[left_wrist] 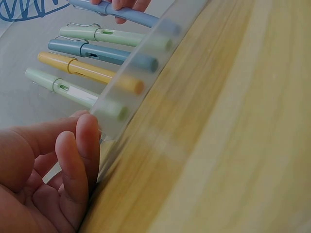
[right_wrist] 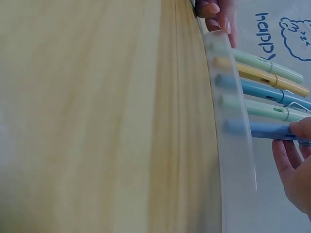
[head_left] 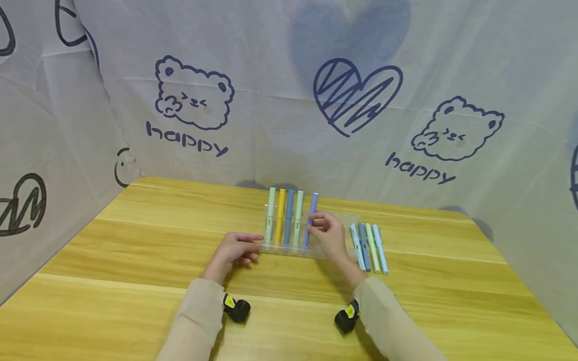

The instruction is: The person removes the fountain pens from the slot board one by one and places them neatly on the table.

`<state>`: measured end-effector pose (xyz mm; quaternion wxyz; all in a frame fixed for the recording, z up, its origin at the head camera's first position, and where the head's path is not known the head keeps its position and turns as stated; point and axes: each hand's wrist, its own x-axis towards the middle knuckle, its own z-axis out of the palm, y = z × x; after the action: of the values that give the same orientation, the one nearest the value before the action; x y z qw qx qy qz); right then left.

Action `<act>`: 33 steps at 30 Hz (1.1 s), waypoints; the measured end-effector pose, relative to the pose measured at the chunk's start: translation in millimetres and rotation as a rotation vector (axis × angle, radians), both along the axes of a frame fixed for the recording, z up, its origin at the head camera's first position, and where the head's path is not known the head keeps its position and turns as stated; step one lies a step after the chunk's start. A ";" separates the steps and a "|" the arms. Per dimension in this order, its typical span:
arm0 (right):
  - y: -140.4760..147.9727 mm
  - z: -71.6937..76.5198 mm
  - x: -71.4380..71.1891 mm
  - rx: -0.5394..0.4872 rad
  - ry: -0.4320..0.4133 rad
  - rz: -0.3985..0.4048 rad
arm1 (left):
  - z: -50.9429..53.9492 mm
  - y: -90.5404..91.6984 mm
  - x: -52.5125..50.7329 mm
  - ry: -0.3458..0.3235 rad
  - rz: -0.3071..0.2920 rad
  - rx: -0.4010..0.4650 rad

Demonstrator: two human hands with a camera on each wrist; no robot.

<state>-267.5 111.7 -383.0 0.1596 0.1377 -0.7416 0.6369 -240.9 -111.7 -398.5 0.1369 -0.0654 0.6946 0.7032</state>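
A clear holder [head_left: 331, 252] stands on the table with several pens in a row: pale green [head_left: 270, 215], yellow [head_left: 280, 215], blue [head_left: 289, 215], green [head_left: 298, 218] and, rightmost, periwinkle [head_left: 313, 203]. My right hand [head_left: 328, 235] pinches the periwinkle pen between thumb and fingers; its lower end is behind the holder's front lip, as the right wrist view also shows [right_wrist: 238, 127]. At the holder's left end, my left hand [head_left: 236, 250] holds the edge between thumb and fingers, seen close in the left wrist view [left_wrist: 73, 165].
Right of the holder, several pens lie side by side on the wooden table [head_left: 451, 281]: light blue [head_left: 357, 245], darker blue [head_left: 364, 245], pale green [head_left: 372, 245] and another light blue [head_left: 381, 250]. Behind the table hangs a white cloth [head_left: 271, 135] with drawings.
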 end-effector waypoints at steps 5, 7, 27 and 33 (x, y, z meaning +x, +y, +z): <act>0.3 7.5 4.9 -0.020 0.017 0.016 | 0.4 0.3 -0.5 0.000 -0.001 -0.003; -0.5 13.8 9.1 -0.014 0.028 0.018 | 0.6 0.5 -0.5 0.001 -0.003 -0.004; 8.1 16.5 1.0 -0.019 0.116 0.001 | -1.5 -0.1 -0.5 -0.003 0.001 -0.005; 14.5 17.3 0.8 -0.014 0.109 -0.004 | -0.9 0.3 -0.5 -0.009 0.003 -0.008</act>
<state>-266.7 126.2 -365.7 0.2021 0.1698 -0.7275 0.6333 -241.4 -111.4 -399.4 0.1390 -0.0701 0.6965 0.7005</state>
